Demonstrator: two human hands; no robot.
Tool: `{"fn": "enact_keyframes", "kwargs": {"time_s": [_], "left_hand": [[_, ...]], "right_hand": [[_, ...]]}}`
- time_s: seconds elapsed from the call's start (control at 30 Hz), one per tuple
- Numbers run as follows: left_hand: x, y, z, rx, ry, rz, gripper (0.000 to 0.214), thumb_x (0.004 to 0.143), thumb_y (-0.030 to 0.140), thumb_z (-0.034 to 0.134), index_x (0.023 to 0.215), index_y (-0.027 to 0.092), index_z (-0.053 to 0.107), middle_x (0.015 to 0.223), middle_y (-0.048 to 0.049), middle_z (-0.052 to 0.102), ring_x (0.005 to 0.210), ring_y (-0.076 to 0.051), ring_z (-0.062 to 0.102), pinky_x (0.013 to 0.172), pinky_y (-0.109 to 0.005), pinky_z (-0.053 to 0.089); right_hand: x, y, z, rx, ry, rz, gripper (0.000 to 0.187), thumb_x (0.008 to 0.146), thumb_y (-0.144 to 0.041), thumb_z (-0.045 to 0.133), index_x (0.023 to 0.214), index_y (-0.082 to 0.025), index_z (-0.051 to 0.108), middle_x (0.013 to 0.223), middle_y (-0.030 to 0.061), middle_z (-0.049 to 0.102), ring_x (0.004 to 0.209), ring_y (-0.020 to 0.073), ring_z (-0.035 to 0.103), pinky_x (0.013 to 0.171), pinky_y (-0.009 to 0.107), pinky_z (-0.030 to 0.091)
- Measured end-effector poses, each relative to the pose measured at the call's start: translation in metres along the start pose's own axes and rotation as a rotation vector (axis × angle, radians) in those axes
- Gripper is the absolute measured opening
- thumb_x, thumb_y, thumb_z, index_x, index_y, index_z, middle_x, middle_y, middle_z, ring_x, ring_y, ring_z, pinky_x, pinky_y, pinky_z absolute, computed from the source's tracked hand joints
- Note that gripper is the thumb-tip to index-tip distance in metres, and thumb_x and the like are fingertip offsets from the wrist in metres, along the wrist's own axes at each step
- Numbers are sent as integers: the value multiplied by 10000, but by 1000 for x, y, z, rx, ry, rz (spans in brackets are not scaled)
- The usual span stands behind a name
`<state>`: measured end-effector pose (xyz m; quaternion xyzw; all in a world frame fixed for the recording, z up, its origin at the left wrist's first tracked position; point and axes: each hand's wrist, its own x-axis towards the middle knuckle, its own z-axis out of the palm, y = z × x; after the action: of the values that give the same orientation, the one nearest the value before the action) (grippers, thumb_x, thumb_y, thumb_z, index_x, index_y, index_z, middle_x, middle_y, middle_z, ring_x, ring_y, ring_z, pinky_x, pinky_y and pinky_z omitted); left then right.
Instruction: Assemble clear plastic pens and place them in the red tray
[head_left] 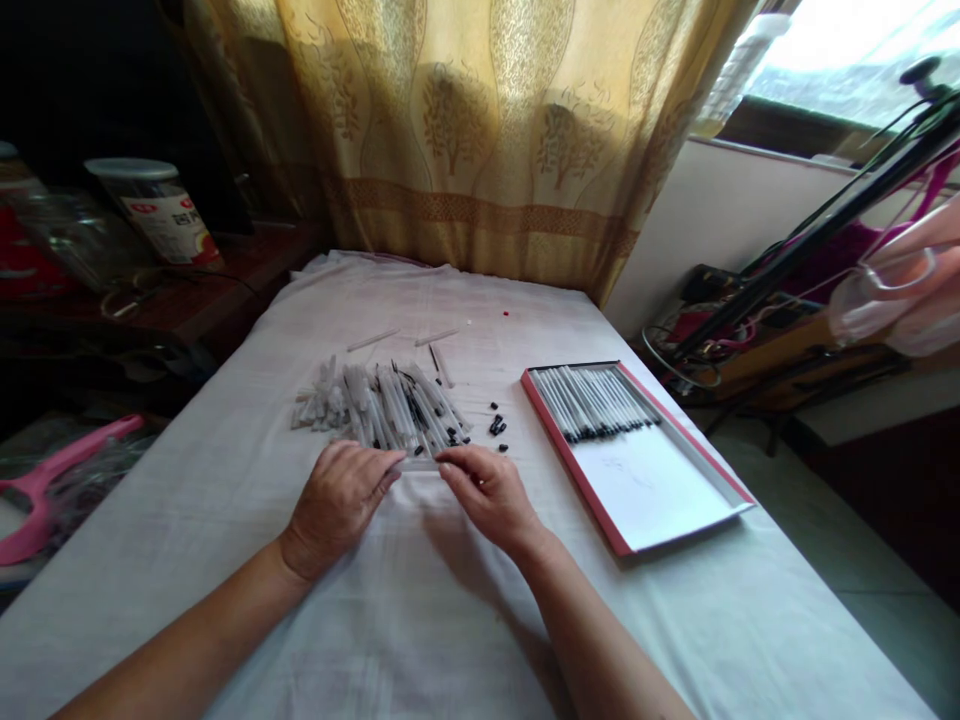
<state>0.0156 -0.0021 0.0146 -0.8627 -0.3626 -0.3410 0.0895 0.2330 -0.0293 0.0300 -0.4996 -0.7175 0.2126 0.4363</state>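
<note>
1. Cloth (pixel 225 610), white and creased, covered the work surface beneath a patterned gold curtain (pixel 450 110).
2. A shallow red-edged box (pixel 574 468) sat to the right, a row of slim, black-ended sticks (pixel 596 400) side by side in its far half.
3. A loose pile of translucent pieces (pixel 390 405) lay just beyond the hands.
4. The left hand (pixel 337 500) and right hand (pixel 487 490) faced each other, fingertips pinched narrowly on opposite ends of one clear tube (pixel 420 466), held crosswise in front of the pile.
5. Two-handed work on that tube appeared to be the step in hand; the next move seemed to call for level, gentle pinches. Its contents could not be told.
6. Small black caps (pixel 497 426) lay scattered beyond the right hand.
</note>
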Motion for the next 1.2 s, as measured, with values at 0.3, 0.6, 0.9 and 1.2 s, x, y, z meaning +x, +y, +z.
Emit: {"fn": "enact_keyframes", "kwargs": {"time_s": [0.3, 0.6, 0.9, 1.2], "left_hand": [[-20, -22, -1, -125, -12, -313, 330, 977, 423, 431, 1015, 194, 665, 923, -57, 744, 830, -199, 703, 766, -275, 540], [-18, -21, 2, -253, -93, -431, 401, 950, 490, 433, 1063, 207, 694, 978, -55, 758, 876, -204, 715, 805, -276, 553], [-16, -21, 0, -281, -112, -428, 380, 944, 459, 443, 1093, 215, 693, 997, -58, 748, 894, -201, 704, 836, -288, 551], [-19, -23, 2, -298, -120, -309, 332, 959, 369, 448, 1144, 216, 677, 959, -60, 718, 875, -181, 682, 801, -271, 545]], "right_hand": [[5, 11, 17, -418, -126, 76, 230, 914, -318, 549, 1017, -220, 730, 962, 71, 718, 844, 196, 666, 753, 275, 486], [16, 1, 27, -751, -187, 144, 242, 916, -396, 560, 855, -246, 740, 909, 53, 686, 809, 189, 625, 694, 264, 427], [21, 1, 28, -785, -156, 191, 242, 935, -282, 510, 822, -236, 719, 882, 52, 694, 738, 172, 623, 624, 253, 403], [0, 20, -19, -57, 435, 338, 228, 900, -361, 525, 908, -182, 666, 819, 56, 696, 685, 163, 671, 615, 269, 504]]}}
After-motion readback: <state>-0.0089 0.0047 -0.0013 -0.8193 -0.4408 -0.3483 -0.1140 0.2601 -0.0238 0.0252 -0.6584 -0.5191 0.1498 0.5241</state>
